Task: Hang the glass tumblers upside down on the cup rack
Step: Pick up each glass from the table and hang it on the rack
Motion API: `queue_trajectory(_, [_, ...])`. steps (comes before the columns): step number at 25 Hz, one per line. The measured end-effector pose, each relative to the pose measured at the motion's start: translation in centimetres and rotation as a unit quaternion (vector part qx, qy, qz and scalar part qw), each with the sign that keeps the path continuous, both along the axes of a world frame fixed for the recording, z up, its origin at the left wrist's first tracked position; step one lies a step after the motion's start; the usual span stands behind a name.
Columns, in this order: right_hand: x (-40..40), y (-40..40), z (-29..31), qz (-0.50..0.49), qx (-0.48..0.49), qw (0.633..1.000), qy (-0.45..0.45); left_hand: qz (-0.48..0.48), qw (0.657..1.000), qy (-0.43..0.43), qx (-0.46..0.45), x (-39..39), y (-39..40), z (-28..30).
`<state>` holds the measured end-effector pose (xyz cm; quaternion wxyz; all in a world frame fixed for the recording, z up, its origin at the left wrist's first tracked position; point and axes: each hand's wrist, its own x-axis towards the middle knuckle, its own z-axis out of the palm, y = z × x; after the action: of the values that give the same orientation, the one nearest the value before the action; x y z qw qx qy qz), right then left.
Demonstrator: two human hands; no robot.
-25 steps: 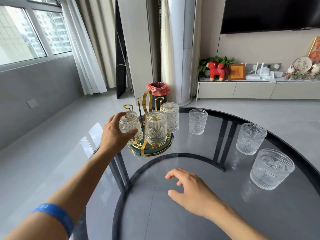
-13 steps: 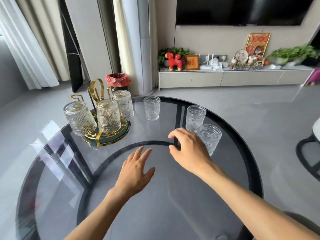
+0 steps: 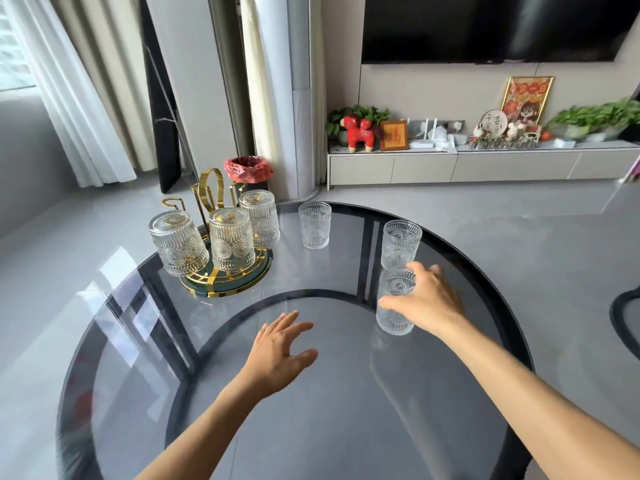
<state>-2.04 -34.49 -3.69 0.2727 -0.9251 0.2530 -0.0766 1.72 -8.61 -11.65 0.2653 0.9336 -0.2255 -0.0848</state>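
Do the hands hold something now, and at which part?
The right hand is wrapped around the side wall of the nearest upright tumbler, which looks to stand on the glass table. The left hand holds nothing, fingers spread.

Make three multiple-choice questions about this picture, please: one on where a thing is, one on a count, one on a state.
1. Where is the gold wire cup rack with the dark green round base?
A. on the far left part of the round dark glass table
B. on the floor
C. on the long white cabinet

2. How many clear ribbed glass tumblers hang upside down on the rack?
A. one
B. three
C. five

3. What is the right hand doing?
A. resting flat on the table
B. closing around the nearest upright glass tumbler
C. touching the rack

Answers:
1 A, since the rack stands on the table's far left side.
2 B, since three tumblers sit inverted there.
3 B, since its fingers and thumb wrap that tumbler, which stands on the table.
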Motion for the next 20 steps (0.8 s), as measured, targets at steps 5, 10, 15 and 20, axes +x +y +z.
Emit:
queue_trajectory(5, [0.4,7.8,0.6,0.100,0.353,0.924,-0.108,0.145,0.912,0.155,-0.352,-1.5,1.1,5.5])
queue_trajectory(10, [1.9,14.9,2.9,0.196,0.472,0.828,-0.230,0.174,0.806,0.258,-0.503,-0.6,5.6,10.1])
queue_trajectory(15, [4.5,19.1,5.5,0.324,0.453,0.802,-0.215,0.254,0.775,0.167,-0.555,2.3,9.6,14.8])
queue_trajectory(20, [9.8,20.6,9.5,0.346,0.266,0.874,-0.213,0.279,0.753,0.027,-0.595,7.4,14.6,20.9])
